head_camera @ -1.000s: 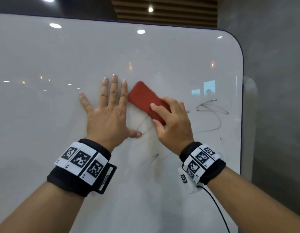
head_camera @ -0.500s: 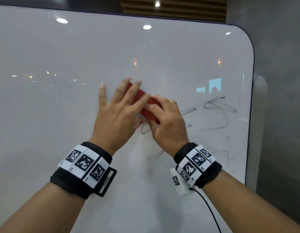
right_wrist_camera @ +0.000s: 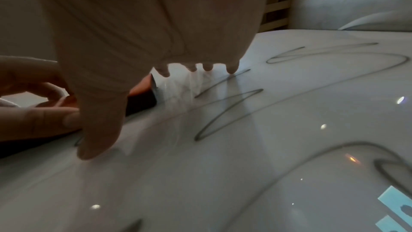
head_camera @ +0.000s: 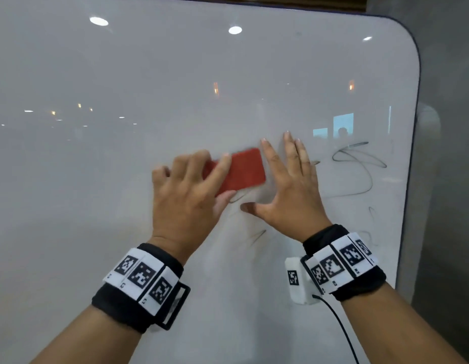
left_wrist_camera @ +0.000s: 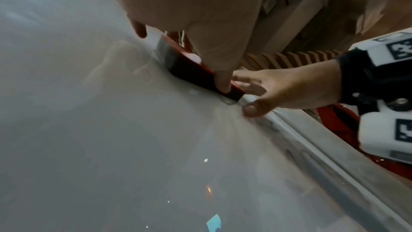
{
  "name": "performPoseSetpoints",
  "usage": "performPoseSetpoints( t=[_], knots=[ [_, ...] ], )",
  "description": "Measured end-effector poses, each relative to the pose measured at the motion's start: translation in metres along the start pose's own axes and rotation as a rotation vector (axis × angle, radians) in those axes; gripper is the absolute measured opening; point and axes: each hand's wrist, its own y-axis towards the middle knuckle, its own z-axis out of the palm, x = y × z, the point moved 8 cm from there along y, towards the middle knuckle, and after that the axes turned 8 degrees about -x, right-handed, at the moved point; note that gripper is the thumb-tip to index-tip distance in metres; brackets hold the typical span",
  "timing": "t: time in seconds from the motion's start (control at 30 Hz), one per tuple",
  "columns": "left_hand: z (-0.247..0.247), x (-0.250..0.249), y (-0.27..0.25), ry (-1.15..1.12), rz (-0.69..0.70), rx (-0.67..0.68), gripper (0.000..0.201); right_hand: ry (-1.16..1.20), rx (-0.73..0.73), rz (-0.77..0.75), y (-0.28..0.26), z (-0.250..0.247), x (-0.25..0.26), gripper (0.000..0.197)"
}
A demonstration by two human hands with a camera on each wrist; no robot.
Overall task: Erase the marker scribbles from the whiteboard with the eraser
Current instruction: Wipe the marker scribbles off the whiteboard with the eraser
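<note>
Eraser: red rectangular block eraser [head_camera: 234, 171] with dark felt underside, flat against the board, between the two hands; tilted, its far end pointing up-right toward the right hand's fingers.
Left hand: left hand [head_camera: 187, 198] grips the eraser's near end, fingers curled over its top edge, thumb under its lower edge. Left wrist view shows the thumb [left_wrist_camera: 219, 75] pressed on the eraser's side [left_wrist_camera: 189, 66].
Right hand: right hand [head_camera: 288, 185] spread flat on the board just right of the eraser, fingers straight and pointing up, thumb stretched left below the eraser. Holds nothing. Right wrist view shows fingertips [right_wrist_camera: 231, 69] touching the board surface.
Whiteboard: glossy white whiteboard [head_camera: 123, 179] with rounded corner and dark edge, upright in front of both hands; ceiling lights reflected in it.
Scribbles: grey looping marker scribbles [head_camera: 359, 158] to the right of the right hand, partly under its fingers; fainter strokes [head_camera: 257, 236] below and between the hands. Right wrist view shows zigzag lines [right_wrist_camera: 227, 110] just beyond the fingers.
Smear: faint wiped haze around the eraser.
Wristbands: black wristbands [head_camera: 146, 282] with white square-code tags on both wrists; right one [head_camera: 343, 264] carries a white box with black cable.
Wall: grey wall [head_camera: 448, 153] right of the board.
</note>
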Motion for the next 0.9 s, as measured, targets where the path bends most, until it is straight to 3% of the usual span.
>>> performPoseSetpoints(
  t=[0.07,0.2,0.23,0.37,0.43,0.57,0.6,0.73,0.77,0.8,0.9],
  knots=[
    [0.002,-0.001,-0.001,0.027,0.1,0.001,0.055,-0.022,0.034,0.008,-0.001,0.002,-0.004,0.129],
    [-0.006,0.031,0.015,-0.041,-0.242,-0.077,0.055,-0.072,0.105,0.01,-0.002,0.002,-0.01,0.134],
    [-0.006,0.031,0.016,-0.057,-0.261,-0.074,0.056,-0.079,0.114,0.014,-0.002,0.002,-0.01,0.134],
    [-0.001,0.008,-0.002,-0.027,0.057,-0.013,0.054,-0.079,0.117,0.039,-0.002,0.003,-0.007,0.135],
    [-0.002,0.012,-0.003,-0.011,0.086,-0.018,0.053,-0.076,0.117,0.051,-0.002,0.003,-0.007,0.136],
    [-0.006,0.032,0.006,-0.023,-0.238,-0.072,0.054,-0.073,0.142,0.067,-0.004,0.004,-0.007,0.135],
    [-0.006,0.029,0.003,-0.029,-0.249,-0.067,0.054,-0.07,0.143,0.071,-0.004,0.004,-0.007,0.135],
    [-0.002,-0.004,-0.025,-0.01,0.099,0.031,0.051,-0.065,0.133,0.079,-0.004,0.004,-0.006,0.136],
    [-0.002,-0.004,-0.026,0.003,0.123,0.036,0.051,-0.06,0.13,0.079,-0.004,0.004,-0.005,0.135],
    [-0.003,0.001,-0.022,0.016,0.096,0.022,0.051,-0.059,0.129,0.076,-0.004,0.005,-0.004,0.135],
    [-0.006,0.025,-0.002,0.0,-0.152,-0.047,0.053,-0.072,0.151,0.063,-0.005,0.004,-0.005,0.134]
  ],
)
